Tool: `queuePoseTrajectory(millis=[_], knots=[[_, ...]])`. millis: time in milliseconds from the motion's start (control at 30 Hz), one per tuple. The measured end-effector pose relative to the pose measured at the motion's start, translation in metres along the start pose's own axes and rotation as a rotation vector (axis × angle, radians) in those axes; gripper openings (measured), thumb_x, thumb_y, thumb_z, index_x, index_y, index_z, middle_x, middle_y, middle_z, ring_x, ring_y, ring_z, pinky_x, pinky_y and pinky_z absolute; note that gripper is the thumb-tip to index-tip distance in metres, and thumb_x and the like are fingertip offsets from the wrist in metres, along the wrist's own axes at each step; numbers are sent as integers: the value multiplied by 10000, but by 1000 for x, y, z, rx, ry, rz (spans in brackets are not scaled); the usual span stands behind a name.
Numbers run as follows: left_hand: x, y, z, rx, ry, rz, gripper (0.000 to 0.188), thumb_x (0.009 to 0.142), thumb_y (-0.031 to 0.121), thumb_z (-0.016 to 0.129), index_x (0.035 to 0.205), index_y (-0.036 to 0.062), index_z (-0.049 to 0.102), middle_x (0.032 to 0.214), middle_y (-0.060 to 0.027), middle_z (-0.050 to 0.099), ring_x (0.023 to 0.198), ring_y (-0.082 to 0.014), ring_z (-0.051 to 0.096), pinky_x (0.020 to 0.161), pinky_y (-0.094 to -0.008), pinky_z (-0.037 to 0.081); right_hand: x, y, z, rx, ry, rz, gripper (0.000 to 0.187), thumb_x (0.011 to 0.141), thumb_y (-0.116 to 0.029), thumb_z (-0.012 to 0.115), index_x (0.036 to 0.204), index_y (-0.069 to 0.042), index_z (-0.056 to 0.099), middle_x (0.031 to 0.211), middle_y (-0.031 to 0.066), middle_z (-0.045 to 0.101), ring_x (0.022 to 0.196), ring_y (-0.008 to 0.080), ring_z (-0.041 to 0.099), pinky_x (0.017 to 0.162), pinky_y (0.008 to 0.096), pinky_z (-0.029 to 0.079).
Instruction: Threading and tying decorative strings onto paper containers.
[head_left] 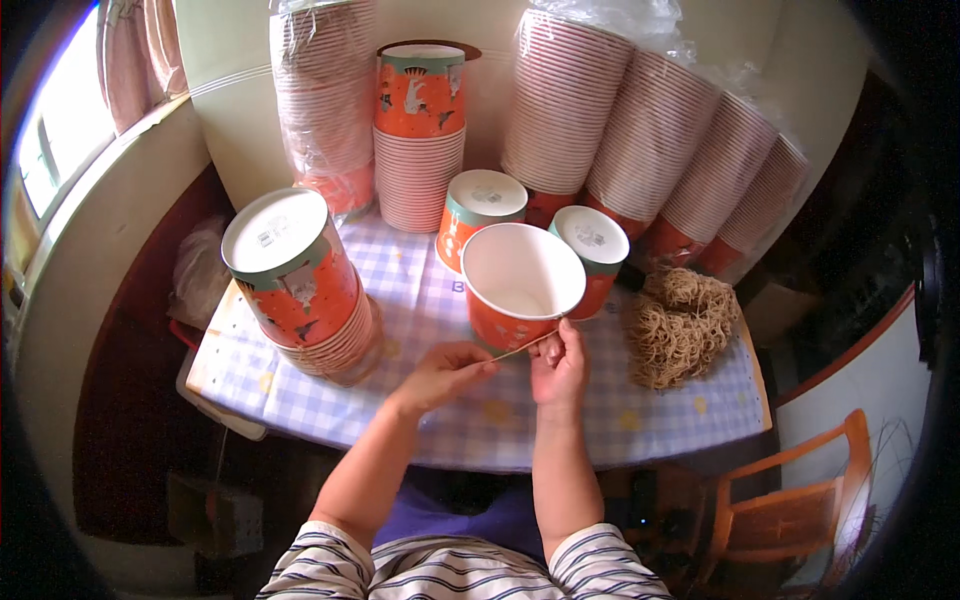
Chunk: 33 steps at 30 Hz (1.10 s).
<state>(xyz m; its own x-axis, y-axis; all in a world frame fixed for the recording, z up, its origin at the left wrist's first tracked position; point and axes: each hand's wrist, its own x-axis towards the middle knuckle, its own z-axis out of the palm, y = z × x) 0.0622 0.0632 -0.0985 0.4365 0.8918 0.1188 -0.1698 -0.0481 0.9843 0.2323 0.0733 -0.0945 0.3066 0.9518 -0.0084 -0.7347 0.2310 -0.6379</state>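
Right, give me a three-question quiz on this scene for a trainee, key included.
1. Multiple choice: what runs between the left hand and the right hand?
A) A plastic bag
B) A thin tan strand
C) A wide white ribbon

2. True or false: the orange paper tub nearest the hands has its open mouth facing up.

3. Fill in the blank: the tangled tan heap lies toward the ____ end of the checked tablecloth.

Key: 1. B; 2. True; 3. right
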Motion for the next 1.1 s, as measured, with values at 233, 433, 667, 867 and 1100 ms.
queuePoseTrajectory(millis=[233,433,667,867,1100], knots=[[-25,17,-54,43,60,-321,176,838,215,660,886,46,665,737,39,591,632,-36,461,550,-194,368,-13,-19,-7,-214,383,-295,121,877,-201,546,831,-92,522,722,-5,457,637,86,400,636,264,356],[-26,19,-47,80,25,-256,192,831,210,664,904,32,662,796,12,619,705,-55,526,613,-205,423,-63,-1,7,-971,-406,-1113,303,780,-143,605,1045,-16,530,1010,145,546,906,268,546,825,367,441],[-29,-4,-57,-177,-233,-145,152,842,158,632,923,31,647,880,-26,643,815,-91,580,735,-228,464,-67,14,46,-1347,-841,-743,420,801,-316,664,1083,-21,564,977,166,614,882,317,599,796,415,469],[-37,2,-64,-460,101,-244,164,870,164,591,858,2,612,800,-37,606,616,-80,443,575,-215,377,-53,13,29,-1171,-756,-792,141,754,-126,699,702,-31,608,625,97,586,561,265,569,529,338,441],[-31,2,-65,-390,18,-225,239,908,195,528,860,-26,605,750,-19,569,596,-77,405,572,-213,347,-49,-15,-15,-1047,-526,-777,163,810,-46,601,658,-20,551,585,32,484,519,114,431,481,251,336]])
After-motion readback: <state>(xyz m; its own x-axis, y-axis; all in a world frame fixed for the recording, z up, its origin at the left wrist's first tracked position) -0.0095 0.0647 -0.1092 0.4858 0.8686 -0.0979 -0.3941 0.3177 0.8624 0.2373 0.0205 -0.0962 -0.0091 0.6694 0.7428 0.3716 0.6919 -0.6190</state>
